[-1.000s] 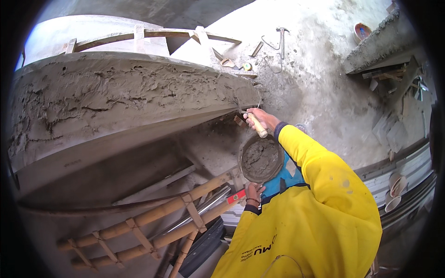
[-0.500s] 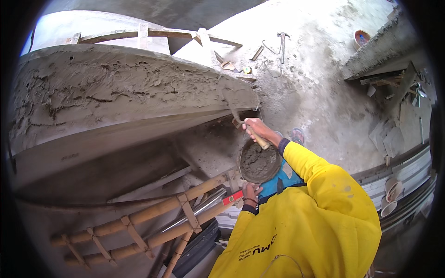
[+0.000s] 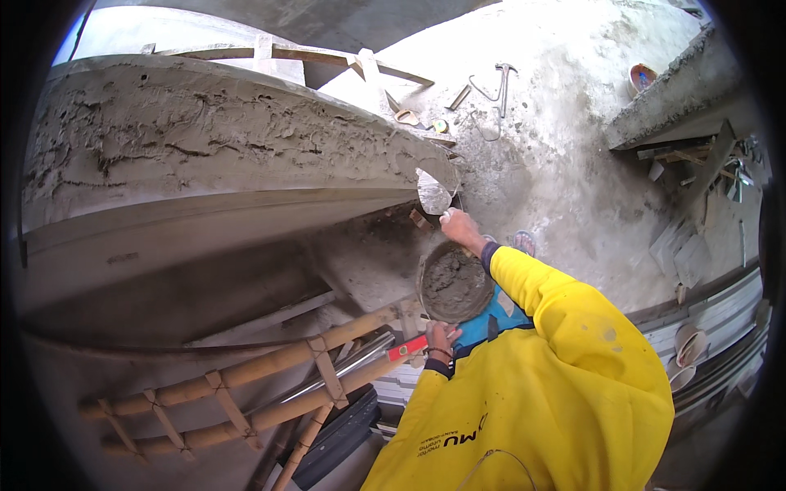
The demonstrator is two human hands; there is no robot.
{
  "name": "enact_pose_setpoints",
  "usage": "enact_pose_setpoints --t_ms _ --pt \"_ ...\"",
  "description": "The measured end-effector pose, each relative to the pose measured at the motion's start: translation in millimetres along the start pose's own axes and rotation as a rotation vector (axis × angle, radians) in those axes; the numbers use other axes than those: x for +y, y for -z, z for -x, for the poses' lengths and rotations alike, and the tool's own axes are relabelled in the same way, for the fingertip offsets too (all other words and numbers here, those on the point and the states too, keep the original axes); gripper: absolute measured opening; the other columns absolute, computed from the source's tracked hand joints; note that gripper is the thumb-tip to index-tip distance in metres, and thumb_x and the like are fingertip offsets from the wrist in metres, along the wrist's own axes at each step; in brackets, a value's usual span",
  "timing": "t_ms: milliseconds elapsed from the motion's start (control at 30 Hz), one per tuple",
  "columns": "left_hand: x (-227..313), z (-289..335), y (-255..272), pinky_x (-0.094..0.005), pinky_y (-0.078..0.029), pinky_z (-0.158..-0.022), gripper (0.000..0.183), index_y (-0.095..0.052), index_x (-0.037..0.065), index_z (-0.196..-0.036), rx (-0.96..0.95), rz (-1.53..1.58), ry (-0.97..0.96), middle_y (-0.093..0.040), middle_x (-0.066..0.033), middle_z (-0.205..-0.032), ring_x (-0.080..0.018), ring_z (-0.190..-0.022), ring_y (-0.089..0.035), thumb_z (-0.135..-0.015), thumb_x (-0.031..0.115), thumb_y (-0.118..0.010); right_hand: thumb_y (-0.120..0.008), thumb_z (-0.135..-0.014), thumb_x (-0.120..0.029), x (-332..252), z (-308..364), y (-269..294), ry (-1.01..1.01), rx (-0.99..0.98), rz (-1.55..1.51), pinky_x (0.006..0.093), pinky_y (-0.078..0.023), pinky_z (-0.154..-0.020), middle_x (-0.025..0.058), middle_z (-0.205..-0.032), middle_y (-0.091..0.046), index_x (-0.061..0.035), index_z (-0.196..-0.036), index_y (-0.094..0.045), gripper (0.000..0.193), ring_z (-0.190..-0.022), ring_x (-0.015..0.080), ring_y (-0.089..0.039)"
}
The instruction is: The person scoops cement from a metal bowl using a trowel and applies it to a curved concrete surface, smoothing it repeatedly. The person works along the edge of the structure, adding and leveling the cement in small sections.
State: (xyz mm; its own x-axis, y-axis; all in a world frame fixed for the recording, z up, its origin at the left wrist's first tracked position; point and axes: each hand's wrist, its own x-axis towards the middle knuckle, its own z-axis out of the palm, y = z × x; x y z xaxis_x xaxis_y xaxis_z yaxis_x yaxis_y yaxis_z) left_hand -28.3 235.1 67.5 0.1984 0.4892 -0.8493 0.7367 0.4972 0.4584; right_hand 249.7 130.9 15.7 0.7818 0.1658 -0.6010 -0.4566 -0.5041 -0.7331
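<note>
In my right hand point(image 3: 463, 229) is a pointing trowel, its fingers closed round the handle. The trowel's bright metal blade point(image 3: 433, 193) is tilted up beside the end of the mortar-covered beam point(image 3: 246, 147). Just below that hand stands a round bucket point(image 3: 422, 286) with wet grey mortar point(image 3: 455, 282) in it. My left hand point(image 3: 440, 335) is low beside the bucket, fingers curled round the end of a red spirit level point(image 3: 406, 348). The level's far end is hidden by the hand.
A bamboo ladder point(image 3: 278, 413) slants across the lower left. Beyond the beam, a hammer point(image 3: 503, 86) and a tape measure point(image 3: 440, 126) lie on the pale floor. An orange-rimmed bucket point(image 3: 642, 78) stands by the rough ledge point(image 3: 663, 90) at far right.
The trowel blade has turned from nearly edge-on at the beam to showing its bright flat face. My right hand has turned with it and shifted slightly. The left hand stays by the level.
</note>
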Motion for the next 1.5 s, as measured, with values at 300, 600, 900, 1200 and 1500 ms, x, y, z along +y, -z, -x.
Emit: enact_pose_setpoints --t_ms 300,600,900,1200,1500 --pt "7.4 -12.4 -9.5 -0.0463 -0.060 -0.070 0.019 -0.050 0.002 -0.101 -0.026 0.041 -0.024 -0.055 -0.0164 -0.101 -0.0373 -0.087 -0.066 -0.083 0.009 -0.050 -0.054 -0.093 -0.033 -40.1 51.7 30.5 0.259 0.143 -0.022 0.0568 -0.048 -0.079 0.0260 -0.094 -0.067 -0.0054 -0.104 -0.056 0.030 -0.094 0.0476 -0.063" --pt "8.4 -19.4 -14.5 -0.0418 -0.062 -0.064 0.021 -0.046 0.004 -0.103 -0.069 0.079 -0.026 -0.055 -0.0163 -0.099 -0.0325 -0.085 -0.065 -0.084 0.009 -0.051 -0.053 -0.094 -0.024 -37.2 138.3 96.7 0.703 0.353 0.029 0.0538 -0.050 -0.072 0.0202 -0.104 -0.059 -0.0050 -0.113 -0.053 0.027 -0.094 0.0459 -0.060" --pt "18.8 -4.8 -44.3 -0.0352 -0.053 -0.063 0.017 -0.045 0.007 -0.093 -0.057 -0.037 -0.238 -0.049 -0.0083 -0.085 -0.0218 -0.066 -0.055 -0.079 0.006 -0.054 -0.056 -0.084 -0.014 79.7 144.6 122.7 0.585 0.039 0.902 0.0449 -0.053 -0.062 0.0141 -0.083 -0.065 -0.0063 -0.112 -0.055 0.029 -0.070 0.0328 -0.068" --pt "-9.3 -6.2 -60.9 -0.0330 -0.050 -0.054 0.016 -0.049 0.001 -0.090 -0.019 -0.066 -0.395 -0.055 -0.0090 -0.074 -0.0204 -0.061 -0.059 -0.079 0.010 -0.054 -0.057 -0.082 -0.016 85.8 99.3 73.2 0.591 -0.170 1.059 0.0405 -0.055 -0.066 0.0162 -0.082 -0.072 -0.0077 -0.081 -0.071 0.016 -0.080 0.0301 -0.072" --pt "-17.4 -16.0 -53.9 -0.0292 -0.052 -0.057 0.022 -0.051 -0.001 -0.102 -0.029 -0.264 -0.473 -0.060 -0.0101 -0.085 -0.0165 -0.067 -0.060 -0.080 0.002 -0.050 -0.061 -0.079 -0.017 20.4 157.0 99.0 0.613 -0.270 0.972 0.0447 -0.055 -0.066 0.0182 -0.077 -0.068 -0.0049 -0.076 -0.064 0.013 -0.076 0.0349 -0.069"
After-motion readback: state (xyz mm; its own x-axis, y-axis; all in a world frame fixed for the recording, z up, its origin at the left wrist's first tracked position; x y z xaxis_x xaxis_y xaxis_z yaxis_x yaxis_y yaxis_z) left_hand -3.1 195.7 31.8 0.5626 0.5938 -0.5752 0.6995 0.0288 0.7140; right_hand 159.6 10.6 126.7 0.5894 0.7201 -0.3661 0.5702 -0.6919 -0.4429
